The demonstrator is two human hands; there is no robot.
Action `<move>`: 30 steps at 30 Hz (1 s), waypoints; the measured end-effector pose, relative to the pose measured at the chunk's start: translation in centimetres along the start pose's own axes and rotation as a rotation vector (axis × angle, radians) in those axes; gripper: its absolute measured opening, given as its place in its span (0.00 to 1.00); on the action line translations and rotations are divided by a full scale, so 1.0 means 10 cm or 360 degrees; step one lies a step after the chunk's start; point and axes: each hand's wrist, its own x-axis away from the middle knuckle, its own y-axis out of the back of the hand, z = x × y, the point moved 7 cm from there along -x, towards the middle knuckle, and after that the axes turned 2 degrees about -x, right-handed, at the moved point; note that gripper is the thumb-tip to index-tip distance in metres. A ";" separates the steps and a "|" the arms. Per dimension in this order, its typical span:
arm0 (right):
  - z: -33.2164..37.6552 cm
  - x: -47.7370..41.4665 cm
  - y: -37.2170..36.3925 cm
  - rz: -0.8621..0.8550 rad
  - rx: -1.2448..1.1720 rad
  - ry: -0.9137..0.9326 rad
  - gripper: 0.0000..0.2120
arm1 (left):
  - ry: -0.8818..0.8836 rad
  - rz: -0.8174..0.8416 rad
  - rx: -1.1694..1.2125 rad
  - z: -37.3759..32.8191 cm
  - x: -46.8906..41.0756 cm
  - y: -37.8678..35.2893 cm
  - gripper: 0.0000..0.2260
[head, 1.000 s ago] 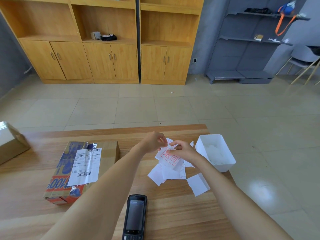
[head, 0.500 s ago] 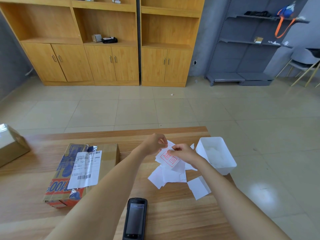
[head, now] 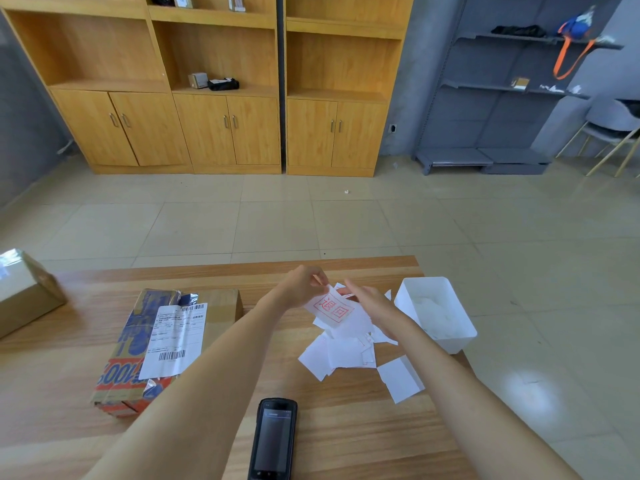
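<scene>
Red-stamped label (head: 333, 308): pinched at its top edge by my left hand (head: 303, 284) and right hand (head: 369, 299) fingers, above loose paper slips (head: 341, 353) on tabletop (head: 346, 427).

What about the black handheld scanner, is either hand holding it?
No; the black handheld scanner lies on the wooden table while the left hand and right hand pinch the red-stamped white paper slip.

Both forearms stretched fwd, L grip (head: 303, 287) & R grip (head: 369, 301) pinching, close together.

Red "退回" stamp on white slip (head: 333, 308), barcode on parcel (head: 221, 301) label (head: 175, 336), txt too small, side digits unclear
</scene>
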 end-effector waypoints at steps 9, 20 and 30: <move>-0.01 -0.01 -0.09 0.0246 -0.0336 0.0006 0.15 | -0.0093 0.0008 0.0085 -0.07 0.01 0.02 0.04; -0.02 -0.02 -0.10 0.0267 -0.0322 0.0069 0.21 | -0.0058 0.0005 0.0222 -0.08 0.01 0.03 0.03; 0.06 0.03 -0.14 0.0314 -0.0596 0.0086 0.14 | 0.0044 0.0080 0.0376 -0.14 0.04 -0.02 0.03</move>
